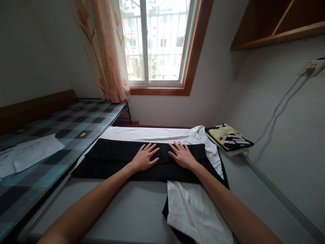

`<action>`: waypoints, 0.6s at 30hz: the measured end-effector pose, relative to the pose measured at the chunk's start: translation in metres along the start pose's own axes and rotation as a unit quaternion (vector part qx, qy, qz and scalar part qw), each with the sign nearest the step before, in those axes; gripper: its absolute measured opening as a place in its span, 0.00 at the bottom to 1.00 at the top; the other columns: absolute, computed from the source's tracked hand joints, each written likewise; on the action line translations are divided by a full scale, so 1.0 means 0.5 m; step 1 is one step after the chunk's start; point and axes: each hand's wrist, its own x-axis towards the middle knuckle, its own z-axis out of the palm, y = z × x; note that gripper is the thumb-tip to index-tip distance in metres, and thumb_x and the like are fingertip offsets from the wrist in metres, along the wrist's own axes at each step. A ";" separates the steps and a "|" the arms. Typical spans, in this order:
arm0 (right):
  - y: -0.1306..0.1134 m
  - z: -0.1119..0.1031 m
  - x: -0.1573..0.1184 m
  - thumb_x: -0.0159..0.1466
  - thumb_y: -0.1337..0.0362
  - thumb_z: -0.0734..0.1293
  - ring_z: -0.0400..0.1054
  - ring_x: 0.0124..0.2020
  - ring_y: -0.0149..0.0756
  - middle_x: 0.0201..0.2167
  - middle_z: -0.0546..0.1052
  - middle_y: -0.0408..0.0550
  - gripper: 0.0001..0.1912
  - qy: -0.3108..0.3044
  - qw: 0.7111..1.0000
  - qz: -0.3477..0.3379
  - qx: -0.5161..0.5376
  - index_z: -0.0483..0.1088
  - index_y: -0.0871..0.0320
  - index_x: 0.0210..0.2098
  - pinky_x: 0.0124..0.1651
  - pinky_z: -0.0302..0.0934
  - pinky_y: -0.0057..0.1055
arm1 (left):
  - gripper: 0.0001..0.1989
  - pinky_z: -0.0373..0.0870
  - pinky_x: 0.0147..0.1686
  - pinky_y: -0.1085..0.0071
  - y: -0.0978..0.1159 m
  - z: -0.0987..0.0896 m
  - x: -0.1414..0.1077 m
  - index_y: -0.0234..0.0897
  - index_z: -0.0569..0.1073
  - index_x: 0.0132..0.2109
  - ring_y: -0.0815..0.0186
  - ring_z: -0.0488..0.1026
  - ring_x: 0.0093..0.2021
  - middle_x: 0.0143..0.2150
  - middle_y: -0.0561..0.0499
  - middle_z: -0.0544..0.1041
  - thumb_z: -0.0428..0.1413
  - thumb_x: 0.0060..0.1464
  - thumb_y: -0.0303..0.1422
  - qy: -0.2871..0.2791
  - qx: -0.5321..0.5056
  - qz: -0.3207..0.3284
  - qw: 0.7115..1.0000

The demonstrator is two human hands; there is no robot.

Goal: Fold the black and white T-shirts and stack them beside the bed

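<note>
A black garment [109,159], folded into a long band, lies across the grey tabletop [101,203]. White cloth [152,132] shows beyond its far edge and at its right end. Nearer the camera, a white and black piece of cloth [193,206] spreads out from under the band. My left hand [146,157] rests flat on the middle of the black garment with fingers spread. To its right, my right hand [182,155] also lies flat on the black garment, fingers apart. Neither hand grips anything.
A book or stack with a yellow, black and white cover [228,137] lies at the table's right back, by the wall. On the left is a checkered bed [58,125] with papers [35,154]. A cable [276,108] hangs from the wall socket. Ahead is a curtained window.
</note>
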 end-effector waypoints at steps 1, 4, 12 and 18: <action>0.010 0.003 -0.006 0.67 0.39 0.46 0.44 0.69 0.51 0.68 0.55 0.53 0.37 0.001 1.000 0.008 -0.007 0.54 0.50 0.68 0.67 0.40 0.55 | 0.29 0.49 0.65 0.51 0.000 0.000 0.000 0.49 0.59 0.67 0.54 0.51 0.69 0.69 0.49 0.57 0.44 0.62 0.50 -0.001 -0.001 -0.001 1.000; 0.047 0.003 -0.027 0.66 0.39 0.45 0.44 0.69 0.50 0.69 0.54 0.55 0.39 -0.002 0.999 0.043 -0.021 0.54 0.53 0.68 0.67 0.40 0.54 | 0.29 0.48 0.65 0.51 0.001 -0.002 0.001 0.49 0.60 0.66 0.54 0.50 0.70 0.70 0.49 0.57 0.44 0.62 0.51 -0.004 -0.005 -0.003 1.000; 0.148 -0.010 -0.076 0.67 0.43 0.50 0.50 0.67 0.49 0.66 0.59 0.59 0.35 0.031 0.997 0.064 0.005 0.61 0.58 0.64 0.65 0.49 0.52 | 0.29 0.47 0.66 0.52 0.001 -0.003 0.000 0.47 0.60 0.66 0.54 0.49 0.70 0.70 0.49 0.56 0.43 0.63 0.50 -0.013 -0.012 -0.009 1.000; 0.194 -0.087 -0.107 0.66 0.49 0.55 0.73 0.46 0.44 0.44 0.79 0.53 0.23 0.098 0.980 0.024 0.174 0.76 0.55 0.43 0.49 0.66 0.39 | 0.24 0.52 0.63 0.53 0.011 -0.016 0.003 0.43 0.67 0.61 0.55 0.59 0.65 0.64 0.46 0.65 0.46 0.63 0.47 0.029 -0.029 0.015 0.999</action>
